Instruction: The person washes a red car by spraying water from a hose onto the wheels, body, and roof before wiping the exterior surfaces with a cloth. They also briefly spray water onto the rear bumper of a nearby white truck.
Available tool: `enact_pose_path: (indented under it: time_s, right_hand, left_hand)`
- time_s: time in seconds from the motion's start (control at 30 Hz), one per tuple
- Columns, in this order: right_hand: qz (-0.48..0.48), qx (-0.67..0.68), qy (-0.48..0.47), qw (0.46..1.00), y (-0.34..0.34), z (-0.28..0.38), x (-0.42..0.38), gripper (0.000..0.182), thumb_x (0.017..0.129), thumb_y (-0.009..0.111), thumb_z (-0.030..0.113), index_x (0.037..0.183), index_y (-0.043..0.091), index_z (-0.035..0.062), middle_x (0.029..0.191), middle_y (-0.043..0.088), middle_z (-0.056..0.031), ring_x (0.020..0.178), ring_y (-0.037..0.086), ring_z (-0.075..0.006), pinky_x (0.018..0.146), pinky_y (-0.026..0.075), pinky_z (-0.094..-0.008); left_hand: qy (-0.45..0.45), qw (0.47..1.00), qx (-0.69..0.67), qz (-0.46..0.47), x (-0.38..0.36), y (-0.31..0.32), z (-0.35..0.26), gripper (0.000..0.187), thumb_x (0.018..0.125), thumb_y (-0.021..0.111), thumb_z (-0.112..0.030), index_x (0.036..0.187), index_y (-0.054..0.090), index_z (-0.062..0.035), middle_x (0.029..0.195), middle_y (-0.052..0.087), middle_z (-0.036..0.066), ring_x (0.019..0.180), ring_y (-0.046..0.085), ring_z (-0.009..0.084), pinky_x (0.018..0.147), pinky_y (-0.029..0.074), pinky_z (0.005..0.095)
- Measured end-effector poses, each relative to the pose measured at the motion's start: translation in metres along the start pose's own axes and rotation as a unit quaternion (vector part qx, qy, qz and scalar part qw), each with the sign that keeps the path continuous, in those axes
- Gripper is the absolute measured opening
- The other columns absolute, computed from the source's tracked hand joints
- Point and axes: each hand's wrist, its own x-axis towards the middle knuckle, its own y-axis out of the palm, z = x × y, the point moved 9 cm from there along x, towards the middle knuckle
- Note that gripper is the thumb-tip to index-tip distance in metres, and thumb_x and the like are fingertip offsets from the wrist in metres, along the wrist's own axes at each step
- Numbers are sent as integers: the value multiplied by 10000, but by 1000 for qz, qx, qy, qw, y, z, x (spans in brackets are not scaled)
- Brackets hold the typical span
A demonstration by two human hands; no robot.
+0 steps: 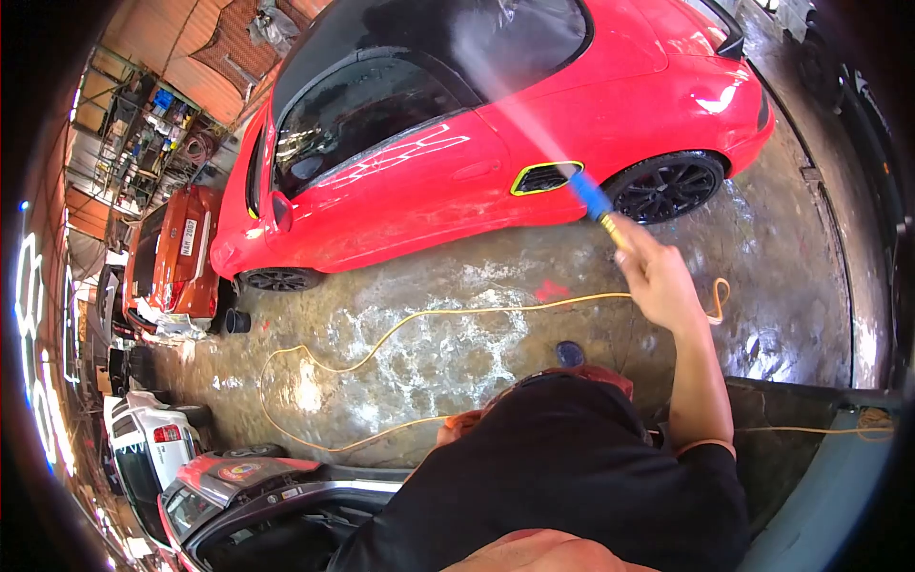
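A blue spray nozzle (590, 194) with a brass-coloured end is gripped in my right hand (660, 282), whose fingers are wrapped round it. From its tip a jet of water fans up and left onto the rear side window of a wet red car (419, 214) with a black roof. The nozzle is in front of the car's side, near the yellow-rimmed vent (546, 178) and the black rear wheel (670, 187). Low at my left side, my left hand (450, 434) is mostly hidden by my body, beside the yellow hose (381, 340); its fingers cannot be made out.
The yellow hose loops over the wet, foamy floor (438, 357). An orange car (176, 253) stands at the left, a white vehicle (143, 448) and a dark car with an open interior (286, 515) at the lower left. Shelves (143, 124) line the upper left.
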Motion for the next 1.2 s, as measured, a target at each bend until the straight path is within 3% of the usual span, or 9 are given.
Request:
enact_pose_path:
  time_s: [0.03, 0.07, 0.17, 0.33, 0.83, 0.93, 0.97, 1.07, 1.2]
  right_hand:
    - [-15, -2, -70, 997, 6, -2, -3, 497, 1012, 628, 116, 1502, 566, 173, 851, 678, -269, 758, 671, -482, 700, 521, -515]
    - [-26, 17, -44, 999, 5, -5, -5, 495, 1003, 635, 115, 1492, 574, 164, 816, 663, -264, 734, 663, -473, 689, 508, -517]
    - [7, 26, -12, 1000, 3, -14, -7, 484, 987, 645, 111, 1468, 593, 146, 815, 662, -270, 750, 672, -468, 701, 502, -523]
    - [5, 15, 15, 1000, -5, -27, -7, 472, 986, 648, 114, 1455, 604, 149, 837, 676, -276, 796, 686, -476, 722, 508, -529]
    - [-89, -5, 132, 987, -27, -73, 0, 456, 1003, 632, 138, 1457, 608, 178, 944, 717, -288, 945, 701, -500, 822, 544, -531]
    - [-27, -1, -31, 999, -7, -41, -4, 459, 1008, 626, 146, 1466, 592, 155, 923, 715, -299, 934, 700, -509, 810, 548, -551]
    - [8, 2, 31, 999, -3, -48, -8, 458, 1004, 631, 145, 1460, 597, 137, 982, 722, -300, 967, 699, -502, 845, 547, -555]
    - [-42, -7, 142, 989, -17, -54, -7, 447, 1001, 635, 141, 1447, 611, 132, 1041, 728, -286, 985, 698, -491, 861, 543, -551]
    - [-36, -4, -7, 999, -17, -43, -6, 443, 1013, 626, 132, 1455, 598, 131, 962, 716, -304, 907, 702, -490, 796, 540, -549]
  left_hand:
    - [-15, 1000, 4, -24, 7, -15, 15, 566, 1071, 449, -377, 1429, 605, 32, 1422, 667, 176, 1303, 650, 277, 1127, 493, 435]
    - [-42, 997, 23, -67, 15, -34, 29, 560, 1069, 446, -369, 1429, 605, 30, 1415, 672, 176, 1309, 649, 278, 1121, 499, 425]
    - [34, 995, 13, 94, 7, 24, -49, 573, 1077, 428, -423, 1433, 618, -16, 1444, 660, 142, 1333, 637, 266, 1075, 517, 386]
    - [-5, 998, 47, 30, -2, 75, -134, 619, 1079, 422, -524, 1457, 611, -72, 1485, 632, 100, 1367, 611, 247, 1063, 505, 383]
    - [11, 994, 80, 73, 6, 71, -126, 576, 1072, 454, -499, 1423, 635, -80, 1438, 659, 110, 1341, 629, 249, 1052, 514, 390]
    - [8, 995, 76, 68, -2, 60, -112, 568, 1071, 461, -494, 1417, 639, -81, 1428, 664, 112, 1336, 633, 249, 1049, 516, 391]
    - [7, 995, 75, 67, -4, 57, -108, 565, 1070, 463, -493, 1414, 641, -82, 1425, 666, 113, 1334, 634, 250, 1048, 516, 392]
    - [2, 995, 77, 68, -7, 54, -102, 556, 1069, 469, -488, 1408, 646, -83, 1416, 671, 115, 1329, 637, 250, 1046, 518, 393]
    - [4, 994, 81, 78, -3, 64, -108, 545, 1067, 478, -481, 1399, 652, -85, 1403, 678, 118, 1322, 642, 250, 1043, 520, 395]
